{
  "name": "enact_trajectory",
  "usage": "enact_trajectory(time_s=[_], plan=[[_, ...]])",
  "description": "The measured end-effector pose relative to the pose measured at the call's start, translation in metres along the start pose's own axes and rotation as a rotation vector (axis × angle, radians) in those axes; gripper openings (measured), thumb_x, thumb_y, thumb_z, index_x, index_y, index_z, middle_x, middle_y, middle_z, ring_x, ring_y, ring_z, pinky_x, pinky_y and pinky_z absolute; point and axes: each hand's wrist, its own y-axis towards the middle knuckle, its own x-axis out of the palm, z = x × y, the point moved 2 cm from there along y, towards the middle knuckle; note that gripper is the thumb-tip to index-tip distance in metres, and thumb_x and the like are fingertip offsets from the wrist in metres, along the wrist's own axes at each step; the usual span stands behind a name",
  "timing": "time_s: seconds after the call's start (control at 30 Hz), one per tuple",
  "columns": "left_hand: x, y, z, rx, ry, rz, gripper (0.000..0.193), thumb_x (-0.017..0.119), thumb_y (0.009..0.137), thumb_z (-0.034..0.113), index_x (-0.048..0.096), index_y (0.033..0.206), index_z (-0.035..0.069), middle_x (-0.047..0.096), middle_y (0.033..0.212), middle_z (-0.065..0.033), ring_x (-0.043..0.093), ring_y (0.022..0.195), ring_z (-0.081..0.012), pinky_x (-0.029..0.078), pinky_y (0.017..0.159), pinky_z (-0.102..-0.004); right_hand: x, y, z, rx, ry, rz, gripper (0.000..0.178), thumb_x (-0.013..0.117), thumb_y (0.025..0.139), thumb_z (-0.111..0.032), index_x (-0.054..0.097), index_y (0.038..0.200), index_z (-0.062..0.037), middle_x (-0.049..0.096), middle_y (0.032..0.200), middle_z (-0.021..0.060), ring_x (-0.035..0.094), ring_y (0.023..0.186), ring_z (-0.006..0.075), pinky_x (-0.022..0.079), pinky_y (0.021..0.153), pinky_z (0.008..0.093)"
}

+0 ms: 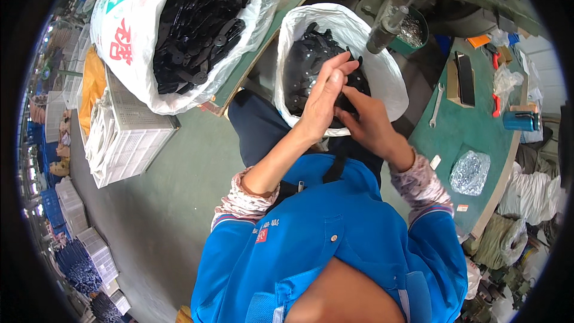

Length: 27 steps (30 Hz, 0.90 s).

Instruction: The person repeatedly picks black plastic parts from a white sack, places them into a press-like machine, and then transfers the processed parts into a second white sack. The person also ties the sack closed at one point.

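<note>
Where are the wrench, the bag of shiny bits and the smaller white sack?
wrench (437, 105), head view, on its shaft
bag of shiny bits (469, 171), head view, its middle
smaller white sack (382, 69), head view, right wall

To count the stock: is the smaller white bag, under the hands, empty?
No, the smaller white bag holds black parts below both hands.

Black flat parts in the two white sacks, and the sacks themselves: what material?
The black flat parts look like moulded plastic or rubber: matte black with a dull sheen, uniform shapes with round bosses. The white sacks look like thin plastic film or woven poly: translucent, crinkled, glossy folds. The left hand and right hand hold some parts.
</note>
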Motion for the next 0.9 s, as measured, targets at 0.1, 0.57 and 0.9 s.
enact_trajectory(time_s=[0.1, 0.57, 0.9], plan=[[-0.042, 0.01, 0.013, 0.018, 0.157, 0.022, 0.056, 0.055, 0.093, 0.029, 0.034, 0.139, 0.004, 0.049, 0.132, -0.0138, 0.044, 0.125, -0.0241, 0.035, 0.104, -0.0378, 0.013, -0.011, 0.005, 0.285, 0.346, 0.083, 0.042, 0.054, 0.093, -0.013, 0.042, 0.132, -0.0009, 0.064, 0.09, 0.0118, 0.063, 0.071, 0.0179, 0.049, 0.063, 0.0262], [-0.238, 0.091, 0.037, -0.336, 1.889, 0.119, 0.091, 0.075, 0.059, 0.019, 0.033, 0.14, 0.007, 0.044, 0.133, -0.0174, 0.04, 0.121, -0.0386, 0.038, 0.101, -0.0484, 0.034, -0.055, 0.013, 0.535, 0.83, 0.206, 0.041, 0.04, 0.101, -0.023, 0.04, 0.132, 0.0033, 0.065, 0.09, 0.008, 0.06, 0.072, 0.0085, 0.048, 0.062, 0.0202], [-0.225, 0.108, 0.029, -0.481, 1.968, -0.037, 0.087, 0.076, 0.06, 0.012, 0.033, 0.135, 0.016, 0.038, 0.132, -0.0195, 0.041, 0.121, -0.0386, 0.046, 0.091, -0.0493, 0.033, -0.051, 0.011, 0.506, 0.774, 0.195, 0.041, 0.04, 0.101, -0.023, 0.041, 0.133, 0.0034, 0.066, 0.089, 0.0061, 0.059, 0.072, 0.0067, 0.048, 0.063, 0.0196]])
